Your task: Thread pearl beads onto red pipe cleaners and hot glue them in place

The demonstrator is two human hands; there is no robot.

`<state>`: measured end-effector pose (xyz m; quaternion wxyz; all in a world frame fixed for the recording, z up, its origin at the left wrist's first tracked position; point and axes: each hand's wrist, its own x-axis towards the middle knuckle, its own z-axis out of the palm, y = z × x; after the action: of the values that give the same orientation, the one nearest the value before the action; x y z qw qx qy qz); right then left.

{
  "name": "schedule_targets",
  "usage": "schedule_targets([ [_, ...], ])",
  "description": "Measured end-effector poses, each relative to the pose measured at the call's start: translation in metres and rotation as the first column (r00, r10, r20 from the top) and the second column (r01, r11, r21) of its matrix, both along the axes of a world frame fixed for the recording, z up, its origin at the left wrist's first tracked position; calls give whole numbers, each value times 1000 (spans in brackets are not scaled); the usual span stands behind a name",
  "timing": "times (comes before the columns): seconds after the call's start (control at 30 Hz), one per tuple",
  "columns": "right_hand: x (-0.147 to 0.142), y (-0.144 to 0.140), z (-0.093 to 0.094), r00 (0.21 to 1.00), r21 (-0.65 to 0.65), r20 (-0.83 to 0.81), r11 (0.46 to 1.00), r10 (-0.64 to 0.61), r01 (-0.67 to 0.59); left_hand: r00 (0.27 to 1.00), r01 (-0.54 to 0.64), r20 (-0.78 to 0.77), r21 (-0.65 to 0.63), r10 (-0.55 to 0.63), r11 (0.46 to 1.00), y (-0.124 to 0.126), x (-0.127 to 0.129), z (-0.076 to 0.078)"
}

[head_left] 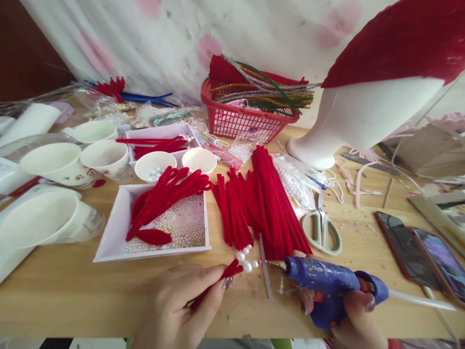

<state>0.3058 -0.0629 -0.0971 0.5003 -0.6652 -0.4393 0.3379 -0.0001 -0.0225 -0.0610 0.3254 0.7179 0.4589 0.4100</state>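
1. Head view, left hand (181,303): it lies low on the pale wooden counter (72,291), its fingers (218,281) pinched shut on a small red chenille-stem piece tipped with white pearl beads (240,264). The beaded tip points right, toward the glue gun's nozzle.
2. Head view, right hand (354,320): its fingers are wrapped closed around the grip of a blue hot-glue gun spattered with dried glue (327,283). The metal nozzle points left and stops just short of the pearl beads; a clear glue stick (421,299) juts from the rear of the gun.
3. Just beyond the hands lies a spread bundle of straight red chenille stems (269,203), with pale green-handled scissors (321,228) just to its right.
4. To the left sits a shallow white square tray lined with small pearl beads (109,252), carrying looped red chenille pieces (163,198).
5. Behind the tray stand several white paper cups (58,162) and a second white tray (163,132).
6. A red plastic mesh basket (240,121) at the back holds glittery stems in mixed colours.
7. A white foam mannequin head with a red covering (366,111) stands at the right rear; two dark smartphones (421,252) lie at the right edge.
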Motion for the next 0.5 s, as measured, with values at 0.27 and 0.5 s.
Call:
schedule_targets([
  [0.27,-7,-28,-8,989,-85,73,988,132,-126,999,44,-2,17,-44,999,1,1,2],
  [0.5,-5,-8,4,967,-97,-40,962,253,-256,996,93,-25,241,-90,966,10,-8,5],
])
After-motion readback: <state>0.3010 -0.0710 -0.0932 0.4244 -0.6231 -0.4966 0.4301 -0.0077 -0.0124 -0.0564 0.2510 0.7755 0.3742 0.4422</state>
